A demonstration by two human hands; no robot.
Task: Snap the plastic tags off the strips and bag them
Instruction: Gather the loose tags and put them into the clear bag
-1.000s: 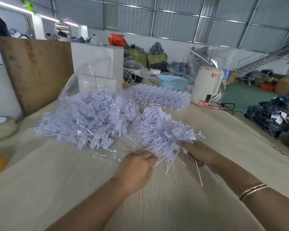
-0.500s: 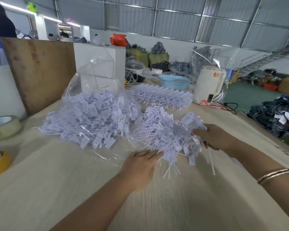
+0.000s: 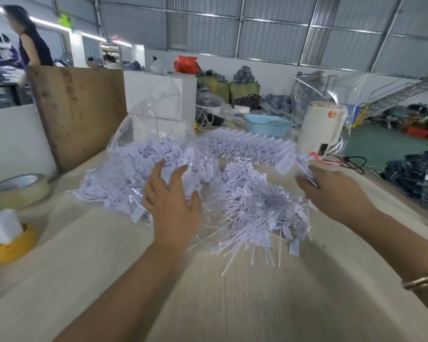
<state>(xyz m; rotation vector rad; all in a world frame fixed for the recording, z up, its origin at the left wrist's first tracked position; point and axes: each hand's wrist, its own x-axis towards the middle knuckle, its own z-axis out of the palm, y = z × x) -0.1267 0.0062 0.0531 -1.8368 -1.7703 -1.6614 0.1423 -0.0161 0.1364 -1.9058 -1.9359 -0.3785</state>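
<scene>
A clear plastic bag (image 3: 146, 119) lies open on the table, full of pale lilac plastic tags (image 3: 119, 176). To its right lies a loose heap of snapped tags (image 3: 257, 213). Behind them runs a row of uncut tag strips (image 3: 242, 144). My left hand (image 3: 173, 206) hovers over the bag's near edge with its fingers spread and nothing in it. My right hand (image 3: 336, 191) is raised at the right of the heap, its fingers curled round a small bunch of tags (image 3: 288, 160).
A tape roll (image 3: 17, 190) and a yellow dispenser (image 3: 10, 245) sit at the left. A plywood board (image 3: 77, 114) and white box (image 3: 158, 95) stand behind the bag. A blue basket (image 3: 268, 124) and white kettle (image 3: 321, 129) are at the back right. Dark garments (image 3: 415, 178) lie beyond the table's right edge.
Both hands let go of the big bunch, which now lies as a heap on the table. My left hand opened and rose toward the bag. My right hand moved right and back, keeping a few tags.
</scene>
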